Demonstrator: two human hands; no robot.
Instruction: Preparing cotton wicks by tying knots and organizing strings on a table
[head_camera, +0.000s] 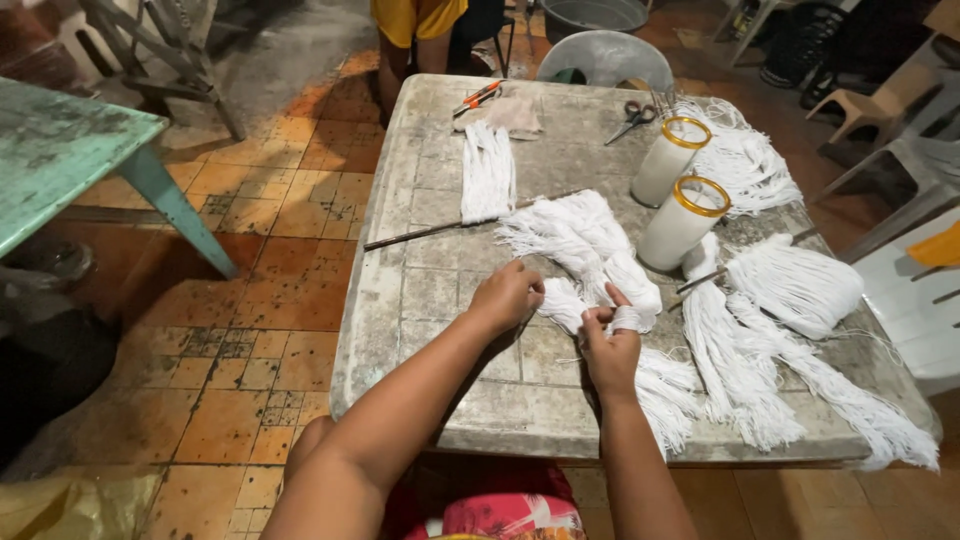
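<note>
At a worn desk (430, 300), both hands (507, 296) (610, 345) grip a white string bundle (590, 290); a loosened grip could unravel it.

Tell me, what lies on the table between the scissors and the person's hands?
In the head view, a spread bundle of white string lies between the scissors and both hands.

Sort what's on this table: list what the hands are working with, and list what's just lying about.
In hand:
- left hand gripping the white string bundle
- right hand with that string wound round its fingers

Lying about:
- scissors
- two white cylinders with yellow rims
- thin rod
- orange-handled tool
- finished string bundles
</note>
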